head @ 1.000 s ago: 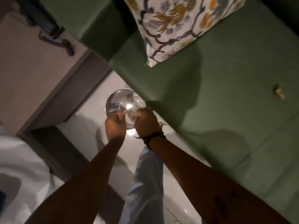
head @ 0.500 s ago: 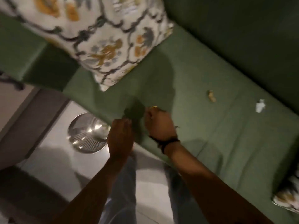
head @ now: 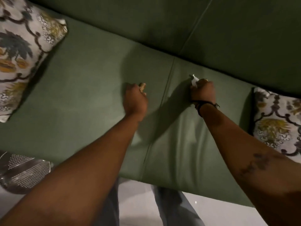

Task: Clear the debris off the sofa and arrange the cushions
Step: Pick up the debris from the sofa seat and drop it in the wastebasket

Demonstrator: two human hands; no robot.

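Observation:
Both my arms reach out over the green sofa seat (head: 91, 98). My left hand (head: 136, 99) is closed around a small tan scrap (head: 142, 86) that pokes out beside its fingers. To the right of the seat seam, my right hand (head: 202, 92) pinches a white paper scrap (head: 193, 79) near the backrest. A floral cushion (head: 21, 51) lies at the sofa's left end. A second floral cushion (head: 276, 121) lies at the right end.
A shiny metal bowl (head: 21, 173) stands on the pale floor (head: 138, 204) at the lower left, just in front of the sofa's edge. My legs in light trousers (head: 172, 207) stand against the sofa front. The green backrest (head: 162, 22) runs along the top.
My hands left the metal bowl on the floor and moved right and up onto the seat. Each hand has closed on one of the two scraps that lay loose there.

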